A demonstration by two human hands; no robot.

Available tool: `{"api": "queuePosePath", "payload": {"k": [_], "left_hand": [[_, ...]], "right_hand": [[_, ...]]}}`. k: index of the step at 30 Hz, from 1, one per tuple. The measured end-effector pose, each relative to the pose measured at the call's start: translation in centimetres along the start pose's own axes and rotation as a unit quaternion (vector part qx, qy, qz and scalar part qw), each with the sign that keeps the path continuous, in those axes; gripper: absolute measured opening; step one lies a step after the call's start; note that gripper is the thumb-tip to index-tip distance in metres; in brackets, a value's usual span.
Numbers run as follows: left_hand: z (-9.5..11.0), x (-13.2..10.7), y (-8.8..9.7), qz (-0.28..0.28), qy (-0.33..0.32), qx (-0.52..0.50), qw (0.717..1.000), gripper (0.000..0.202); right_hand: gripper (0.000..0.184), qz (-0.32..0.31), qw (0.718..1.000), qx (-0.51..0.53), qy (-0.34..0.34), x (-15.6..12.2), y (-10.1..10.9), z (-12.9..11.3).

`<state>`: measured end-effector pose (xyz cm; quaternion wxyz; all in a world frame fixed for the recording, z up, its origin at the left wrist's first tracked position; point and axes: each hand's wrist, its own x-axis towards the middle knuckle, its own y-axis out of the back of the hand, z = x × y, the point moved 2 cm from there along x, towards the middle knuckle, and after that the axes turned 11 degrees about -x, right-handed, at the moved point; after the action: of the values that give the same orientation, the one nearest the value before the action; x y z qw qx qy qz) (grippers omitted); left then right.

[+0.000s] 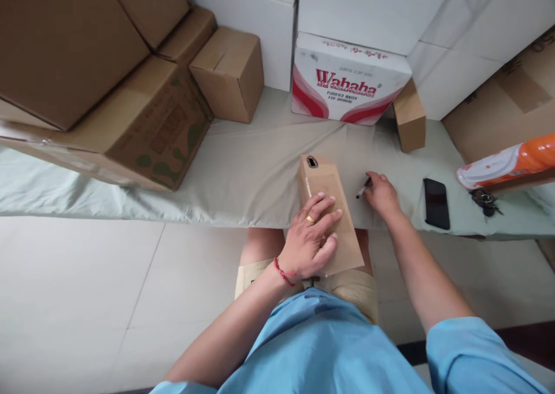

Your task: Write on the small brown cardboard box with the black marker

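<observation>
A long tan cardboard box lies at the table's front edge, its near end reaching out over my lap. At its far end is a small dark oval with a pale centre. My left hand rests on top of the box with its fingers spread, pressing on it rather than gripping it. To the right of the box, my right hand is closed around a slim pen just above or on the cloth. The pen's dark end points down and left; the rest of it is partly hidden by my fingers.
A black phone and keys lie to the right, beside an orange-and-white package. A white-and-red Wahaha carton and a small brown box stand behind. Brown boxes are stacked at left on the cloth-covered table.
</observation>
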<state>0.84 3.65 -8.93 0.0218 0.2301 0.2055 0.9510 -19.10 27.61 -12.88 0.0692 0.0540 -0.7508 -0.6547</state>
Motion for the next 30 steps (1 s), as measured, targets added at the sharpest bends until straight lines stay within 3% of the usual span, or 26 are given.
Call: {"api": "queuePosePath", "payload": {"k": [4, 8, 10, 12, 16, 22, 30], "left_hand": [[-0.1, -0.2, 0.4, -0.006, 0.003, 0.010, 1.000, 0.045], [-0.5, -0.2, 0.4, 0.010, -0.010, 0.020, 1.000, 0.044], [-0.6, -0.2, 0.3, 0.014, -0.014, 0.024, 1.000, 0.043], [-0.6, -0.1, 0.2, 0.013, -0.012, 0.029, 0.999, 0.042], [-0.6, -0.1, 0.2, 0.013, -0.006, 0.037, 0.999, 0.040], [-0.7, -0.1, 0.1, 0.020, 0.009, 0.040, 0.999, 0.040], [-0.7, 0.0, -0.2, 0.016, 0.002, 0.025, 1.000, 0.043]], "right_hand": [[0.076, 0.020, 0.999, -0.021, -0.044, -1.1, 0.4, 4.5], [0.084, 0.081, 0.967, -0.084, -0.225, -3.0, 2.7, 11.7], [0.091, 0.074, 0.944, -0.090, -0.307, -4.0, 3.5, 14.8], [0.094, 0.047, 0.932, -0.085, -0.349, -4.6, 3.8, 16.9], [0.086, 0.000, 0.930, -0.070, -0.362, -4.6, 3.5, 17.7], [0.085, -0.009, 0.912, -0.056, -0.406, -4.3, 3.3, 17.3], [0.098, 0.005, 0.910, -0.013, -0.415, -6.4, 5.4, 17.2]]}}
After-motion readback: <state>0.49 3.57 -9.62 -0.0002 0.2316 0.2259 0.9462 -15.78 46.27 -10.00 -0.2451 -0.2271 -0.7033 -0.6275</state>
